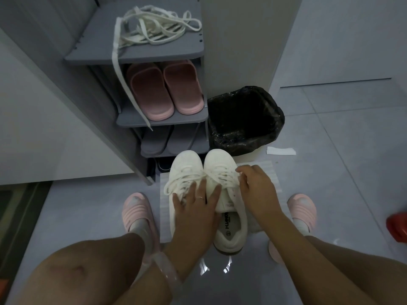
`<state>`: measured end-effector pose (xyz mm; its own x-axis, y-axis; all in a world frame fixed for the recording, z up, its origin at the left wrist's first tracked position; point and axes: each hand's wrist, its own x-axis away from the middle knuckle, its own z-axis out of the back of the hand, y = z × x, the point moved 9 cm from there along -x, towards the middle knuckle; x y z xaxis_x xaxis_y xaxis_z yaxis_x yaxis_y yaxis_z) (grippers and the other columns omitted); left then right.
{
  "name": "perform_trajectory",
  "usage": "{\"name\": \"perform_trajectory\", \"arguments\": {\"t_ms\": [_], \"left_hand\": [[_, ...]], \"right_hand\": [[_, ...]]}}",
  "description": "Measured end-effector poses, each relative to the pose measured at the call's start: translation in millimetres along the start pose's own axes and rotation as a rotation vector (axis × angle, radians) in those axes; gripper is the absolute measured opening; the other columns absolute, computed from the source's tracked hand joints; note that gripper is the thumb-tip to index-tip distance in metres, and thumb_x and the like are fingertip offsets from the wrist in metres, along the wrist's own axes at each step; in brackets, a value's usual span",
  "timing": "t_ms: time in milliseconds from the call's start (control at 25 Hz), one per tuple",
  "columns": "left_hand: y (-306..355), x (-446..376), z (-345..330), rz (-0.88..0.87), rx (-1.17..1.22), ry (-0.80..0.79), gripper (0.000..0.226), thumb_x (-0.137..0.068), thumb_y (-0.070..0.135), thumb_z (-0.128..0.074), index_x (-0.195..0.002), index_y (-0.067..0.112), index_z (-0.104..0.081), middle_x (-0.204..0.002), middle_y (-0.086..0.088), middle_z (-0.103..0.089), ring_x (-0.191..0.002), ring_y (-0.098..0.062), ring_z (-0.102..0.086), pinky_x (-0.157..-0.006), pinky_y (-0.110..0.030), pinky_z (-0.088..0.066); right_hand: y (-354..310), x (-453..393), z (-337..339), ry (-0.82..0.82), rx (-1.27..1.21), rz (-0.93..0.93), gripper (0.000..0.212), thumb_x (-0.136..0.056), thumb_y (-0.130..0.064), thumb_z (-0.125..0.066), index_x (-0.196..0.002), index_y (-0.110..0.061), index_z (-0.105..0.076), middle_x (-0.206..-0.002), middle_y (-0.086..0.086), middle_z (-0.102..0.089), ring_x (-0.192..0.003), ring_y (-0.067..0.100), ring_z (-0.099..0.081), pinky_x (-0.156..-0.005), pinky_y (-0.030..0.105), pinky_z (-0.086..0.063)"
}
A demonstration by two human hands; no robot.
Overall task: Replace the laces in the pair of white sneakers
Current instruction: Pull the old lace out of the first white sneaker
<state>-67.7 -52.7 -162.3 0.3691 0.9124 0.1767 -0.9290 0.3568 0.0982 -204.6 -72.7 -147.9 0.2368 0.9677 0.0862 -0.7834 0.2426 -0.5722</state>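
Observation:
Two white sneakers stand side by side on a white sheet (164, 208) on the floor, toes pointing away from me. My left hand (193, 208) lies flat with spread fingers over the left sneaker (187, 164) and the tongue of the right sneaker (220, 161). My right hand (255, 186) has its fingers curled at the laces on the right sneaker's outer side. Both sneakers are laced. A loose tangle of white laces (154, 27) lies on top of the grey shoe rack (136, 55), with one end hanging down its front.
The rack holds pink slippers (165, 91) and grey slippers (154, 142) on lower shelves. A bin lined with a black bag (244, 119) stands right of the rack. A paper scrap (280, 150) and a red object (397, 225) lie at right. My feet wear pink slippers.

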Motion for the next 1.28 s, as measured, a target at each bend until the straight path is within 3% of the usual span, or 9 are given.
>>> {"name": "perform_trajectory", "arguments": {"t_ms": [80,240,440,640,800,960,1040,1120,1280], "left_hand": [[-2.1,2.9,-11.6,-0.013,-0.045,0.019,0.091,-0.048,0.041,-0.084,-0.127,0.029,-0.042,-0.118,-0.007,-0.066,-0.108,-0.026,-0.064,-0.076,-0.061,-0.051],[0.6,2.0,-12.1,-0.06,-0.022,0.101,0.092,-0.045,0.036,-0.085,-0.126,0.029,-0.043,-0.105,-0.001,-0.07,-0.103,-0.023,-0.066,-0.075,-0.062,-0.049],[-2.2,2.9,-12.6,-0.065,-0.039,0.162,0.09,-0.046,0.04,-0.084,-0.126,0.03,-0.042,-0.102,0.004,-0.071,-0.101,-0.018,-0.067,-0.077,-0.063,-0.047],[-2.1,6.8,-15.2,-0.074,-0.043,0.192,0.095,-0.041,0.031,-0.086,-0.125,0.03,-0.041,-0.101,0.006,-0.072,-0.098,-0.017,-0.068,-0.078,-0.063,-0.047],[1.0,9.4,-15.3,-0.033,-0.041,0.218,0.095,-0.041,0.029,-0.086,-0.125,0.027,-0.042,-0.103,0.006,-0.072,-0.102,-0.018,-0.067,-0.081,-0.064,-0.046],[1.6,8.9,-14.2,-0.03,-0.045,0.255,0.096,-0.04,0.029,-0.086,-0.125,0.031,-0.043,-0.102,0.004,-0.072,-0.101,-0.019,-0.068,-0.078,-0.065,-0.046],[1.3,7.6,-15.0,-0.042,-0.052,0.253,0.098,-0.037,0.031,-0.088,-0.124,0.032,-0.042,-0.102,0.003,-0.072,-0.099,-0.019,-0.068,-0.077,-0.065,-0.046],[0.5,8.4,-16.3,-0.049,-0.057,0.252,0.099,-0.037,0.03,-0.087,-0.124,0.032,-0.042,-0.102,0.003,-0.072,-0.1,-0.019,-0.068,-0.078,-0.065,-0.045],[1.5,7.7,-13.2,-0.044,-0.05,0.263,0.098,-0.035,0.033,-0.085,-0.123,0.032,-0.043,-0.1,0.002,-0.072,-0.098,-0.02,-0.068,-0.078,-0.066,-0.045]], "right_hand": [[-1.4,-2.5,-16.7,-0.099,0.024,-0.002,0.021,-0.096,-0.018,-0.044,-0.108,-0.012,-0.06,-0.105,0.007,-0.061,-0.091,0.019,-0.056,-0.071,0.024,-0.038],[-15.2,-5.4,-26.7,-0.139,0.235,0.036,0.019,-0.096,-0.019,-0.046,-0.11,-0.01,-0.055,-0.11,0.007,-0.057,-0.099,0.02,-0.056,-0.074,0.026,-0.043],[-32.3,-3.4,-31.0,-0.144,0.416,0.083,0.021,-0.096,-0.011,-0.041,-0.114,-0.007,-0.05,-0.114,0.008,-0.055,-0.104,0.021,-0.054,-0.072,0.027,-0.041],[-33.6,-19.0,-16.0,-0.086,0.334,0.096,0.018,-0.096,-0.018,-0.041,-0.107,-0.008,-0.051,-0.109,0.006,-0.056,-0.096,0.022,-0.057,-0.07,0.029,-0.039],[-11.8,-14.8,-16.9,-0.103,0.114,-0.065,0.017,-0.094,-0.023,-0.046,-0.098,-0.012,-0.057,-0.096,0.003,-0.056,-0.084,0.018,-0.053,-0.071,0.029,-0.043],[-10.9,-5.7,-21.6,-0.126,0.256,-0.059,0.015,-0.095,-0.019,-0.045,-0.097,-0.008,-0.055,-0.094,0.004,-0.053,-0.081,0.017,-0.055,-0.063,0.024,-0.035],[-27.0,-5.6,-16.3,-0.047,0.369,0.058,0.009,-0.083,-0.011,-0.062,-0.09,-0.007,-0.058,-0.086,0.005,-0.059,-0.073,0.02,-0.06,-0.057,0.027,-0.04],[-37.9,-7.9,-3.2,0.112,0.357,0.17,0.022,-0.062,-0.002,-0.077,-0.076,-0.008,-0.06,-0.07,0.006,-0.06,-0.059,0.023,-0.058,-0.054,0.031,-0.045],[-8.3,-9.4,-17.1,-0.081,0.031,-0.088,0.013,-0.093,-0.024,-0.05,-0.096,-0.012,-0.054,-0.092,0.002,-0.055,-0.08,0.016,-0.05,-0.069,0.027,-0.038]]}}
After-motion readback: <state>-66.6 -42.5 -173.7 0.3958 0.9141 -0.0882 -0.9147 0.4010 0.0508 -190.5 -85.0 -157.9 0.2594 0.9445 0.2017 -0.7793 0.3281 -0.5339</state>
